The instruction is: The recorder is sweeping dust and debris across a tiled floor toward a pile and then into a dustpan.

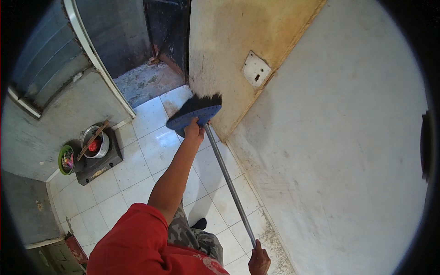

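Red cloth of a shirt point(130, 245) is filling the lower middle of the view, closest to the camera, with grey camouflage trousers point(179, 229) showing beside it and a dark shoe point(200, 224) resting on the white floor tiles point(153, 146). Ahead of the body, a broom point(228, 177) is slanting from the lower right up toward the middle, both hands holding it. The left hand point(195, 132) is gripping it at the top, where the metal handle point(238, 202) is joining the blue head point(208, 112); the fingers are closing around that joint, the thumb side pressing against the blue part. Black bristles point(197, 103) are pointing away from the person, toward the bottom of a yellowish panel point(224, 50); whether they are touching it is impossible to tell. The right hand point(260, 262) is wrapping its fingers around the handle far down, near the lower edge of the view. A white plate point(256, 68) with dark holes is sitting on the panel, and a smudged pale wall point(339, 137) is running along the right side. Over on the left, a metal pot point(103, 147) is standing on a dark box point(110, 161), holding something red point(94, 146), with a wooden stick point(91, 140) lying across its rim. Just beside the pot, a green bucket point(61, 161) is holding some colourful bits too small to make out.
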The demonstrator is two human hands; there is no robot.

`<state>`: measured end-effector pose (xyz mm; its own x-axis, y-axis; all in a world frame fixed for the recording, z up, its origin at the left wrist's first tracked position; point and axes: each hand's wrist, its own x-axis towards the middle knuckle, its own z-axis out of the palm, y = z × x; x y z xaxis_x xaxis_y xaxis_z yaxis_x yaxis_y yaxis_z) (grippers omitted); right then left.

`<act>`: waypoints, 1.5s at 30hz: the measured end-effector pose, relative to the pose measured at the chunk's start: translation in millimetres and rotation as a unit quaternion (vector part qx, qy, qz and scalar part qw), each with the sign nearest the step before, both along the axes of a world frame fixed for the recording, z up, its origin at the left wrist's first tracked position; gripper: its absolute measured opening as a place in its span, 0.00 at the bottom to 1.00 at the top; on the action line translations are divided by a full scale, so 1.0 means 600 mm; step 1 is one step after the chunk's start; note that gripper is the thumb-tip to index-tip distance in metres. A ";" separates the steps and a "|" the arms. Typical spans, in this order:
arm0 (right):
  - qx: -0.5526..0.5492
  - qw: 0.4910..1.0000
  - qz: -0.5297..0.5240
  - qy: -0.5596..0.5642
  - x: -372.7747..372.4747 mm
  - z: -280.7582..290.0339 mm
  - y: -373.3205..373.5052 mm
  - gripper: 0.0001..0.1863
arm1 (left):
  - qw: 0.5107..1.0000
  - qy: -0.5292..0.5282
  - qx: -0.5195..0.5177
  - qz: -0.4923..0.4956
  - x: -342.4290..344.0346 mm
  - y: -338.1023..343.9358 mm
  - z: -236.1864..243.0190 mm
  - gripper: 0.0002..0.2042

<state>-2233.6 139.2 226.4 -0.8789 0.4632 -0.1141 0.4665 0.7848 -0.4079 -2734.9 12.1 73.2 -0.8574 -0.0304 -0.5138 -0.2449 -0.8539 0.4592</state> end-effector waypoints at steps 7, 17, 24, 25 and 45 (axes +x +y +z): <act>0.024 0.999 0.010 -0.040 0.075 0.098 -0.023 0.21 | 0.992 0.119 -0.025 -0.031 0.053 -0.021 0.142 0.08; -0.435 0.898 -0.058 -0.038 0.035 0.104 -0.072 0.24 | 0.977 0.208 0.028 -0.040 0.017 -0.014 0.280 0.09; -0.519 0.851 -0.074 0.034 -0.017 0.042 -0.047 0.17 | 0.962 0.243 0.052 -0.115 -0.050 -0.025 0.335 0.13; -0.257 0.960 0.005 0.110 -0.044 0.058 -0.067 0.17 | 0.954 0.255 0.072 -0.136 -0.057 -0.032 0.352 0.15; -0.632 0.767 -0.072 -0.090 -0.118 0.102 -0.131 0.22 | 0.958 0.232 0.076 -0.154 -0.142 -0.053 0.366 0.13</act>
